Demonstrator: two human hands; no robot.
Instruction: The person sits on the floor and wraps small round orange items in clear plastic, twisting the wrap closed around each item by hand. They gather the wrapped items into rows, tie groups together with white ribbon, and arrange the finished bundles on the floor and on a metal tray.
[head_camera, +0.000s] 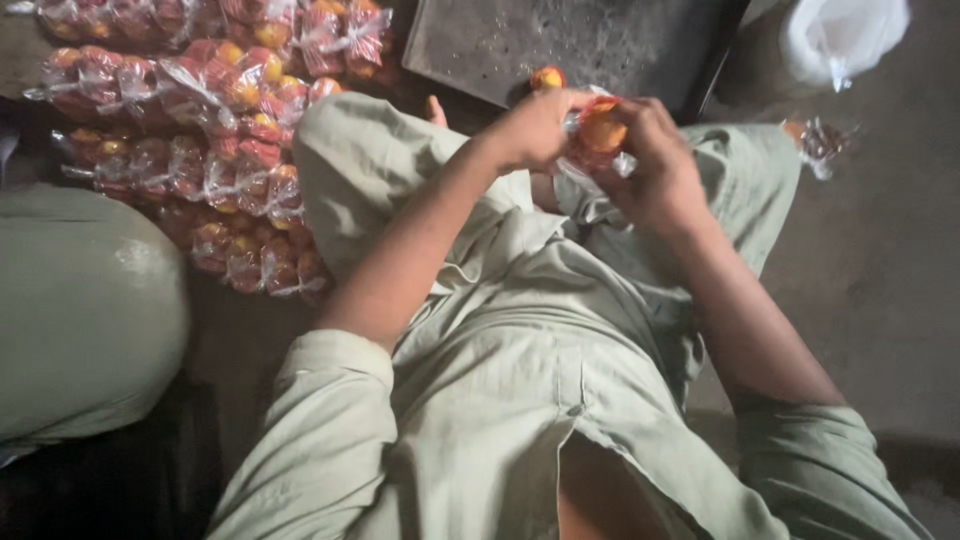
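One clear bag of orange-red fruit is gripped between two hands above the lap.

The left hand (535, 128) is curled over the top of the clear bag (600, 135), its fingers pressed together on the plastic, while the right hand (660, 165) is wrapped round the bag's other side, its fingers closed on it too. One orange fruit (604, 132) is seen plainly inside the bag; whether more are in it cannot be told. One loose fruit (547, 77) is seen just behind the left hand, at the edge of the one dark metal tray (600, 40). To the left, on the floor, filled bags of fruit (210, 150) are stacked in a heap, too many and too overlapped to be counted exactly. One white plastic bag (840, 35) is lying at the top right, and one small crumpled wrapper (820, 145) beside the right knee.
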